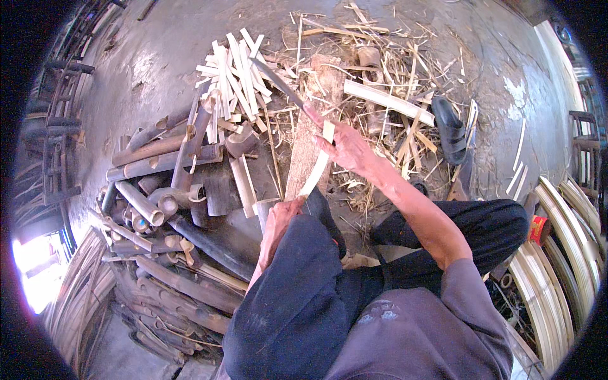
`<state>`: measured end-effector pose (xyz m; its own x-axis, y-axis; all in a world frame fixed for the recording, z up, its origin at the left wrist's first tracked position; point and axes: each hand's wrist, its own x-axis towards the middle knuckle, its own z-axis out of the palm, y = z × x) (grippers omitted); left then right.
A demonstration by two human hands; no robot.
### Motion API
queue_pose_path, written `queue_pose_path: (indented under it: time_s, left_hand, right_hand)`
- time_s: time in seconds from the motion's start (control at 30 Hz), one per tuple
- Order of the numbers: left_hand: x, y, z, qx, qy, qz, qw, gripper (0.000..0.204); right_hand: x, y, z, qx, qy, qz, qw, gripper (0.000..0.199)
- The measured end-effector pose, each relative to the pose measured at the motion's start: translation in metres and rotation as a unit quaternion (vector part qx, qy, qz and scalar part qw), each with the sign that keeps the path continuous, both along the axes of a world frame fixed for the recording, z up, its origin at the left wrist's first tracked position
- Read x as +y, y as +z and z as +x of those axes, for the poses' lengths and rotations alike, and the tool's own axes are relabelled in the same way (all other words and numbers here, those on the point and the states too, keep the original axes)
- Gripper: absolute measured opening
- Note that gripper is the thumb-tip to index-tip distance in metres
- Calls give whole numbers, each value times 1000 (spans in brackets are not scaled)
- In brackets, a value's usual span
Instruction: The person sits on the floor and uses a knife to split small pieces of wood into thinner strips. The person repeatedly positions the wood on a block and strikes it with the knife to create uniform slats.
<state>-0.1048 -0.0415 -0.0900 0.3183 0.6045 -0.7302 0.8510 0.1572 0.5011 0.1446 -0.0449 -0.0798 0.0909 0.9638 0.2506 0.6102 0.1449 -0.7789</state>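
Note:
A pale split bamboo strip slants up over a worn wooden plank. My left hand, beside my left knee, has its fingers closed round the strip's lower end. Farther up, my right hand grips a knife by its reddish handle. The long dark blade points away to the far left. The strip's upper end lies against the right hand's fingers and thumb; whether they also pinch it is hard to tell.
Cut pale strips lie heaped at the far left. Dark bamboo tubes crowd the left side. Shavings, a wide bamboo slat and a black sandal lie at the far right. Long split bamboo is stacked near right.

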Motion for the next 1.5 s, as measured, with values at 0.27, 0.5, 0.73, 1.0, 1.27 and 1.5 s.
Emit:
queue_pose_path:
  time_s: [0.27,0.5,0.73,1.0,1.27,1.5]
  left_hand:
    - [2,-19,-44,-165,-37,35,985,41]
    - [12,10,-34,-248,95,-107,958,21]
    - [22,37,1,-295,151,-202,922,23]
    - [-5,16,-48,-155,53,55,985,31]
    - [23,-1,7,-82,61,197,975,34]
    - [1,47,-31,-130,108,185,968,28]
  right_hand:
    - [2,-13,21,133,-89,-201,967,93]
    - [-84,-38,29,-131,-90,-174,972,72]
    - [-78,-20,-5,-201,35,-235,950,35]
    - [-56,-23,91,-134,-202,-222,944,25]
    - [-82,-15,-27,-188,47,-210,958,30]
    - [-57,-45,99,-97,-265,-253,925,25]
